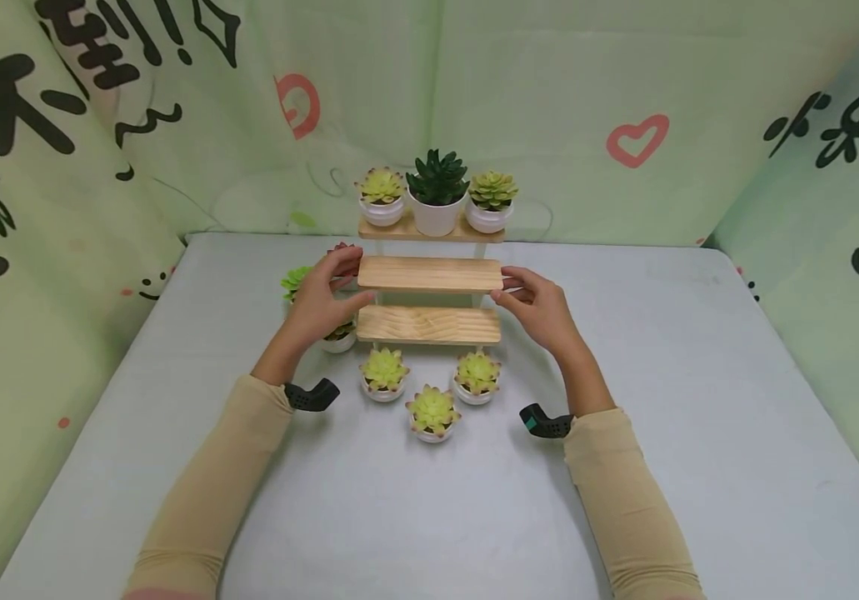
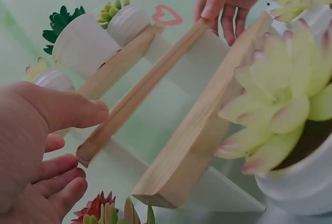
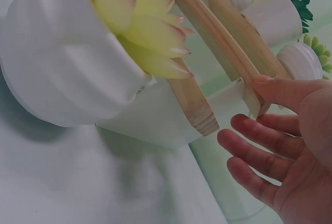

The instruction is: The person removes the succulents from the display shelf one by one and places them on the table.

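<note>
Left hand: the left hand has its thumb and index finger slightly apart, pinching the left end of the light-wood rectangular middle board; its other fingers curl loosely below.
Right hand: the right hand pinches the right end, with its thumb on the front edge and its remaining fingers spread loosely.
Middle board: it lies between the light-wood upper board and the light-wood lower board, at the pale flat side supports; I cannot tell if it is fully seated.
Upper board: it carries 3 white round pots with artificial succulents, the middle plant dark green.
Front: 3 white pots with yellow-green, pink-tipped succulents stand on the white table.
Left side: the left hand partly hides some more potted plants, including a bright green plant.
Arms: both reach forward in beige sleeves, bent inward, with a black wrist device on each wrist.
</note>
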Demonstrator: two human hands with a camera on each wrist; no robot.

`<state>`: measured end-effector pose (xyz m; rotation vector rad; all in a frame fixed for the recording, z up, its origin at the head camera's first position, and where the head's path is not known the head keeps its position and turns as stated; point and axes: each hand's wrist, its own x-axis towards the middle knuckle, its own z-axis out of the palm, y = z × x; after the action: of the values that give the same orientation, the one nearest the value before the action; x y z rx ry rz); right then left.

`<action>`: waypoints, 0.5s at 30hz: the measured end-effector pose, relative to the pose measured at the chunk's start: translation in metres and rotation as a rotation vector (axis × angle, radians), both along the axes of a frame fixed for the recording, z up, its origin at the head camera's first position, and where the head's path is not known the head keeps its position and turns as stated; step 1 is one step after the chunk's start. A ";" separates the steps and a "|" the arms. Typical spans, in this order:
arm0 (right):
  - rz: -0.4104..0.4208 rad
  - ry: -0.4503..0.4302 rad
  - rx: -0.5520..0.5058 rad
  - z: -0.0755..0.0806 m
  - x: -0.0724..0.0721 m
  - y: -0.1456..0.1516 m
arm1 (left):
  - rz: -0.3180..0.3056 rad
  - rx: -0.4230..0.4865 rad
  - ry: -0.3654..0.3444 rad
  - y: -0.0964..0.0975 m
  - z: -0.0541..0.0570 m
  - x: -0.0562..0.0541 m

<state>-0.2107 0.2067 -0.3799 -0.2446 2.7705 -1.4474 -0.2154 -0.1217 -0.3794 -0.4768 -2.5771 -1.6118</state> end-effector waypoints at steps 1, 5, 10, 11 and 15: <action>0.001 -0.002 0.001 0.000 0.000 0.000 | -0.002 -0.003 -0.008 0.001 0.000 -0.001; 0.003 -0.002 0.002 0.000 0.000 0.000 | -0.015 0.020 -0.047 0.003 0.001 -0.003; 0.004 -0.003 0.000 0.001 0.001 0.000 | 0.008 0.028 -0.106 0.008 0.004 -0.005; 0.005 -0.003 0.000 0.001 0.001 0.000 | 0.015 0.023 -0.112 0.008 0.004 -0.006; 0.008 -0.001 0.007 0.001 0.001 0.000 | 0.020 0.005 -0.105 0.011 0.003 -0.009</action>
<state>-0.2097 0.2070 -0.3791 -0.2536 2.7697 -1.4361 -0.2239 -0.1106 -0.3767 -0.3747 -2.6420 -1.6802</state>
